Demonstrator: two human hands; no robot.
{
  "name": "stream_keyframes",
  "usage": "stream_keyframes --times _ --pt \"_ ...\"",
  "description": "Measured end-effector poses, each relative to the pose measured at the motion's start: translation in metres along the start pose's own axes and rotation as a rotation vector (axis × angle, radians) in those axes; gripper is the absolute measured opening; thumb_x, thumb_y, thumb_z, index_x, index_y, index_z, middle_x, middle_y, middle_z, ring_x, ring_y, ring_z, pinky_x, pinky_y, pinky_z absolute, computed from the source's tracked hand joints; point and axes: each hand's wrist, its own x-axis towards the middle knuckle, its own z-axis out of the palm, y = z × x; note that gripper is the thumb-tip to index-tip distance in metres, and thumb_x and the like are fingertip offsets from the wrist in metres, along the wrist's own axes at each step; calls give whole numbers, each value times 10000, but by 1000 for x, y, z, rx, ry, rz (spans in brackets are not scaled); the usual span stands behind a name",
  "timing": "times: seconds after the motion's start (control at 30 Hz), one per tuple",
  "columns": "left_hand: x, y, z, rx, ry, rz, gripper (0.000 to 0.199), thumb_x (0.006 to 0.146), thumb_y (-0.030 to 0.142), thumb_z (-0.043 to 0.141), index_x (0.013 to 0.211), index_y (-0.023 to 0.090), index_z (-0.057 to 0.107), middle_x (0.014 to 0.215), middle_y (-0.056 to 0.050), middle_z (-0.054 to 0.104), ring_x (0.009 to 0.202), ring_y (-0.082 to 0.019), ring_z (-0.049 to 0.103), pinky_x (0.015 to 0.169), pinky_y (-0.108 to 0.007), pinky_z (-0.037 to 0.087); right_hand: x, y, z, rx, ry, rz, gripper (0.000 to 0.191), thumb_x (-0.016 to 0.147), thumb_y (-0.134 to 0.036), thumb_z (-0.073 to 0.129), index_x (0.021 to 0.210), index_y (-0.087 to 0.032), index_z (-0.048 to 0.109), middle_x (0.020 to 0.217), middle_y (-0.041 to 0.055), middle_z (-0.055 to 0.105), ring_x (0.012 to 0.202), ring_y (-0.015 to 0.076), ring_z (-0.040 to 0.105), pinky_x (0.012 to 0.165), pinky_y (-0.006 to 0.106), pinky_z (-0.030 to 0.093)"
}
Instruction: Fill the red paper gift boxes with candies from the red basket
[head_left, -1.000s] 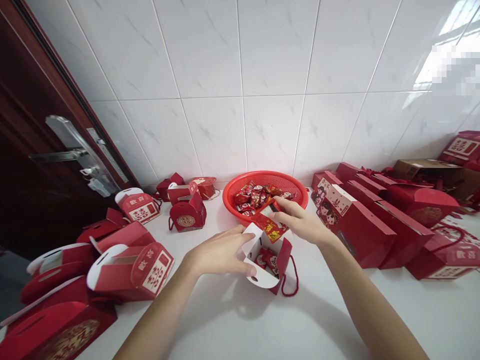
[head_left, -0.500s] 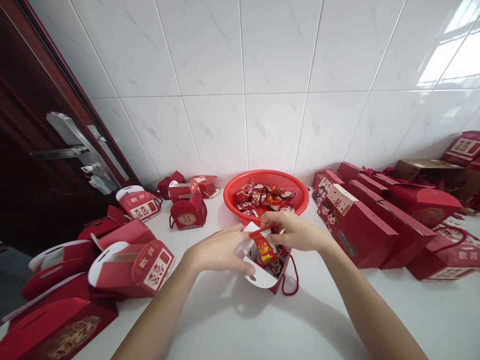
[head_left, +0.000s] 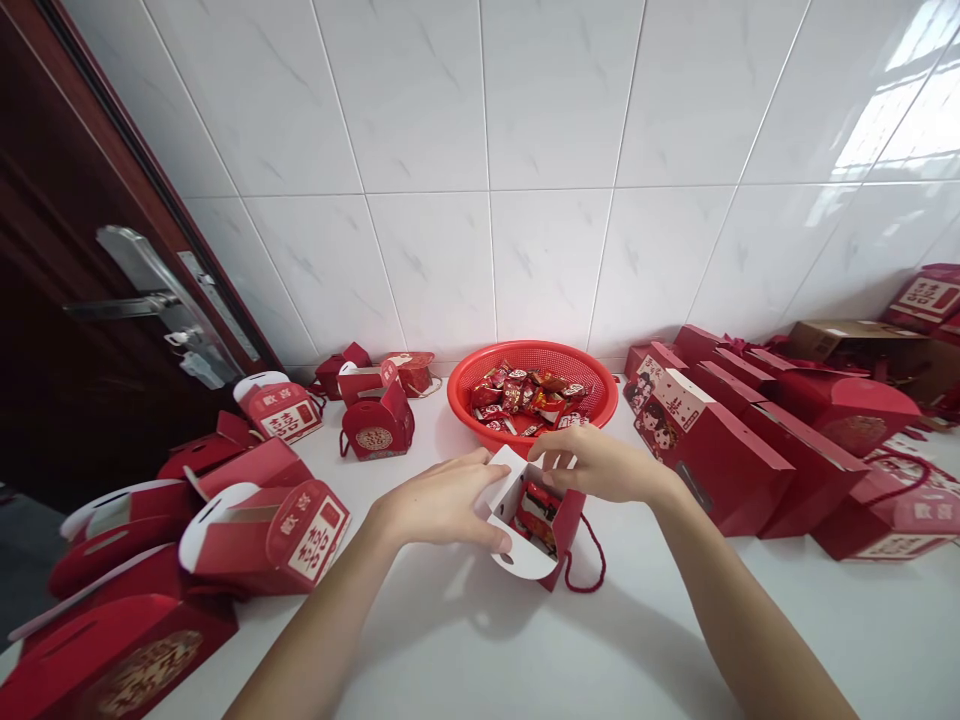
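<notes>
An open red gift box (head_left: 568, 522) with white inner flaps and a dark red cord stands on the white table. Wrapped candies (head_left: 537, 512) lie inside it. My left hand (head_left: 442, 505) grips the box's left side, its thumb on the white front flap. At the back right edge of the box is my right hand (head_left: 600, 463), its fingers bent over the opening and apart, with no candy visible in them. Just behind, a red plastic basket (head_left: 459, 392) holds several wrapped candies.
Red boxes (head_left: 262, 540) crowd the left side, and smaller ones (head_left: 377, 425) stand at the back left. More red boxes (head_left: 727, 455) line the right, with a brown carton (head_left: 862, 340) behind them. A tiled wall (head_left: 551, 260) rises behind the basket.
The candy that my right hand held above the box is now down inside it. My right hand's fingers have parted from it and moved slightly right.
</notes>
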Motion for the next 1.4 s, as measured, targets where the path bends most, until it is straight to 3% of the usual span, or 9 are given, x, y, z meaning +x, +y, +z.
stream_keyframes --times 0.2,0.33,0.43,0.6,0.7,0.87,1.03,1.23,1.4 --pt "1 0 3 1 11 0 604 700 565 708 1201 236 635 1154 -81 600 1068 -321 622 798 -333 497 6 -1 11 -86 -172 -42 215 851 -97 522 877 -168 723 874 35 725 742 146 604 652 241 418" --pt "-1 0 4 13 18 8 606 700 597 700 1186 241 637 1128 -74 582 1050 -312 611 777 -324 478 15 -5 22 -229 -240 40 241 852 -116 493 679 -157 656 738 23 653 641 121 501 567 246 337" --pt "-2 1 3 17 9 4 621 699 619 696 1186 239 633 1148 -75 577 1062 -309 602 789 -324 474 18 -5 24 -260 -239 40 259 863 -137 491 632 -151 606 681 17 597 608 114 450 556 253 318" --pt "-2 3 2 25 -3 3 582 705 584 691 1159 226 635 1120 -69 575 1015 -293 615 745 -310 469 20 -1 24 -99 -298 -69 227 849 -103 517 651 -150 615 658 -7 565 646 109 457 625 234 366" --pt "-3 4 2 16 9 17 548 703 593 691 1101 221 637 1069 -66 569 972 -287 619 722 -310 464 16 -2 20 -105 -239 -65 255 888 -135 510 651 -151 603 665 -3 560 657 114 467 626 242 368" --pt "-4 3 3 9 17 -11 539 703 589 693 1103 233 632 1123 -80 573 1007 -309 618 763 -336 473 -4 -3 -4 14 -188 -115 257 974 -316 491 826 -176 647 751 4 629 642 122 516 596 253 393" --pt "-10 6 6 25 83 -60 416 698 570 694 932 235 619 1064 -54 569 927 -284 624 688 -326 455 -20 4 -20 24 -151 -139 132 898 -267 618 985 -200 690 1035 37 717 902 180 644 777 288 480" --pt "-20 14 8 69 152 -118 371 735 572 665 867 230 608 987 -52 559 905 -284 604 668 -335 430 -13 -1 -9 -132 24 -49 148 862 -246 660 1001 -196 665 1037 56 705 906 201 632 746 297 446" --pt "-20 16 8 8 164 2 421 784 511 670 1124 264 632 1088 -51 564 924 -260 607 708 -326 436 1 -8 9 -354 142 174 229 848 -345 699 929 -198 544 886 43 666 798 199 610 594 266 323"
